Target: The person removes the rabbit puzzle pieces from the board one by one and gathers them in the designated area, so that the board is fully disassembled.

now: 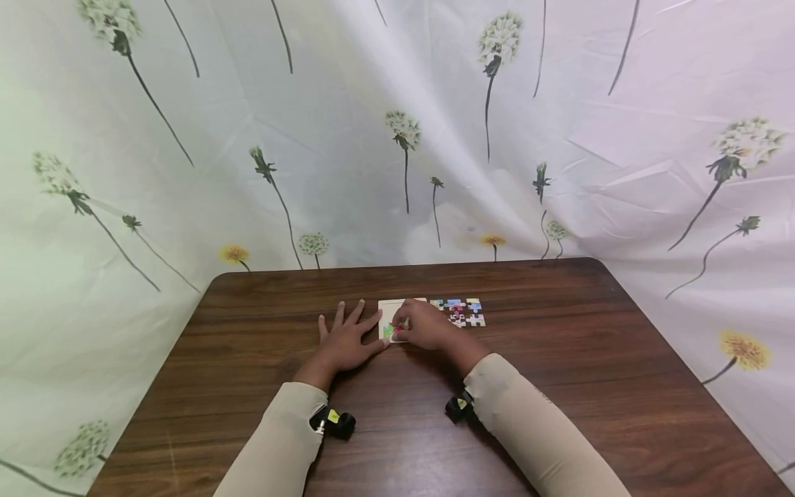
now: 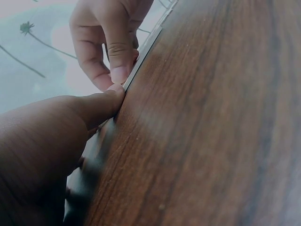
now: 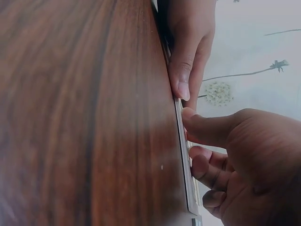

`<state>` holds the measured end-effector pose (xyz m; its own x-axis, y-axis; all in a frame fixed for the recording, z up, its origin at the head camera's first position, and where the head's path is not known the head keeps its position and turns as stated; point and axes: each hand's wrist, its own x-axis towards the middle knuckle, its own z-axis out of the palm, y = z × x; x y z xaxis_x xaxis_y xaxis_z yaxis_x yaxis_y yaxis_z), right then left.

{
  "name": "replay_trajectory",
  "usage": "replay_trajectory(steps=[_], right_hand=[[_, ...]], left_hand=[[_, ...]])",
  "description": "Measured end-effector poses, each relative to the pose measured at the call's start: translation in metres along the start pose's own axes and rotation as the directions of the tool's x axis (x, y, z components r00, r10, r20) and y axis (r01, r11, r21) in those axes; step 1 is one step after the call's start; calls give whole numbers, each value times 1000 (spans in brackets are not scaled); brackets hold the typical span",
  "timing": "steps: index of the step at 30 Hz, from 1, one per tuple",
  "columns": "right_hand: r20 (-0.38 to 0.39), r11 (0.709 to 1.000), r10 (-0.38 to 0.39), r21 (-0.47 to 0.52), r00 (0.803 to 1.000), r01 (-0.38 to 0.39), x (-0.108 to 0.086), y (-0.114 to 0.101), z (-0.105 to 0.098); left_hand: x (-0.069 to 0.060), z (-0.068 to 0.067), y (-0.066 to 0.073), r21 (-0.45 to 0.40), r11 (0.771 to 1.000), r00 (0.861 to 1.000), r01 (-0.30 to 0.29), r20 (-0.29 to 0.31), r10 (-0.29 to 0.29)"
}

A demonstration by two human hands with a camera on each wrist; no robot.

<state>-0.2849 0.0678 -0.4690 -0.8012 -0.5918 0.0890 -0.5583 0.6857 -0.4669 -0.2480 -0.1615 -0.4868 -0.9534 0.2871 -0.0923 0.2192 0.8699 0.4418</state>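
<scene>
A small pale puzzle tray (image 1: 386, 310) lies flat toward the back of the table, with green and red puzzle pieces (image 1: 389, 331) in its lower part. My left hand (image 1: 348, 343) rests with fingers spread at the tray's left side, the thumb touching its near left corner. Over the tray, my right hand (image 1: 425, 326) has its thumb and fingers bent down around a puzzle piece at the surface, mostly hidden by the fingers. In the right wrist view, the right thumb and fingertips touch the thin tray (image 3: 185, 165); the left thumb presses on its edge beyond them.
Several loose puzzle pieces (image 1: 475, 312) lie right of the tray, some partly behind my right hand. The brown wooden table (image 1: 397, 442) meets a flower-printed cloth (image 1: 348, 172) along its back edge. Both sleeves carry a wrist camera (image 1: 458, 407).
</scene>
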Motion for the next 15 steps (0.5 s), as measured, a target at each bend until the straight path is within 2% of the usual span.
replay_trajectory(steps=[7,15], right_hand=[[31,998,58,-27,998,-57,6,-5,4],[68,992,128,-28,989,-127,7,-11,1]], left_hand=[[1,3,-3,-44,999,1000,-11,-9,10],[1,2,-1,-33,999,1000,-16,-12,15]])
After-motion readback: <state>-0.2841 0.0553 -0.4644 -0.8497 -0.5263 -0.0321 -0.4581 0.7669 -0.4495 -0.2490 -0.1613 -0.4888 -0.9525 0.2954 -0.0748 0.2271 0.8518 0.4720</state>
